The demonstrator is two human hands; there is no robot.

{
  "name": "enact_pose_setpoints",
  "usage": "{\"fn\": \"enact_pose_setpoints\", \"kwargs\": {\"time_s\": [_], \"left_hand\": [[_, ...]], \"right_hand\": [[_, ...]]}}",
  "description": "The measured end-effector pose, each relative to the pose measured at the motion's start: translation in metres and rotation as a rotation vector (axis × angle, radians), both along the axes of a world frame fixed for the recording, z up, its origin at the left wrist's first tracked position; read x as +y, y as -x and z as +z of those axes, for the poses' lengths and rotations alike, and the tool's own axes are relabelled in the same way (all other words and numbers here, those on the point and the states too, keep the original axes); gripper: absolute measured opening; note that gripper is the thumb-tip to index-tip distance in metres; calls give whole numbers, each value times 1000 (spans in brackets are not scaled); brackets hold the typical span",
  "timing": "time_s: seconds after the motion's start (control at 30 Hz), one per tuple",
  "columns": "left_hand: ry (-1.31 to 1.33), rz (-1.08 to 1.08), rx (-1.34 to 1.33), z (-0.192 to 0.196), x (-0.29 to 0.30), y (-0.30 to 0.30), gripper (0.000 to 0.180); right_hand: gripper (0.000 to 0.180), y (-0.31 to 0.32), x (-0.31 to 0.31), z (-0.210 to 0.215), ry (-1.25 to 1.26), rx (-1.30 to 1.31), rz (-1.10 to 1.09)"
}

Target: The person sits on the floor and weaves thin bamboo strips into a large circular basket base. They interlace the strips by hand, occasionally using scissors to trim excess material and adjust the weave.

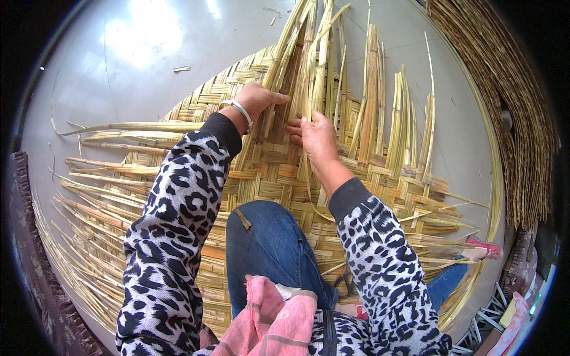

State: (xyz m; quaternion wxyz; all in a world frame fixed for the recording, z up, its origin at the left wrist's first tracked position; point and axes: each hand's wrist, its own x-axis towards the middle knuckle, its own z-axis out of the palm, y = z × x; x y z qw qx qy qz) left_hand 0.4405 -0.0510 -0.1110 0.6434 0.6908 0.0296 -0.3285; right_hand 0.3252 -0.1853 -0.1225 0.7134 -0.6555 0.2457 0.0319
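A large mat woven from flat, yellowish reed strips lies under me, its loose ends fanning out left and right. My left hand, with a silver bangle at the wrist, closes over a bundle of raised strips near the mat's far edge. Its thumb points right, while most other fingers are hidden. Just to the right, my right hand pinches a thin reed strip between thumb and fingers. That strip's tail curls down towards my knee. Between the hands, darker brown strips show.
My jeans-covered knee presses on the mat, beside a pink cloth. Dark-handled scissors lie partly hidden by my right sleeve. Upright reed ends stand right of my hands. A brown bundled stack borders the grey floor.
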Motion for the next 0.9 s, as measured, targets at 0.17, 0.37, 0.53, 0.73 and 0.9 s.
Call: {"fn": "enact_pose_setpoints", "kwargs": {"time_s": [0.17, 0.37, 0.53, 0.73, 0.9], "left_hand": [[-149, 83, -155, -4, -6, 9, 34], [277, -43, -11, 12, 11, 14, 32], [457, 12, 43, 10, 23, 18, 38], [523, 361, -52, -10, 38, 31, 38], [144, 431, -332, -23, 49, 44, 23]], "right_hand": [[26, -6, -7, -4, 124, 44, 127], [25, -24, -26, 12, 218, 226, 477], [26, -32, -42, 29, 124, 310, 650], [24, -47, -44, 33, 316, 413, 750], [20, -56, -40, 34, 438, 492, 837]]}}
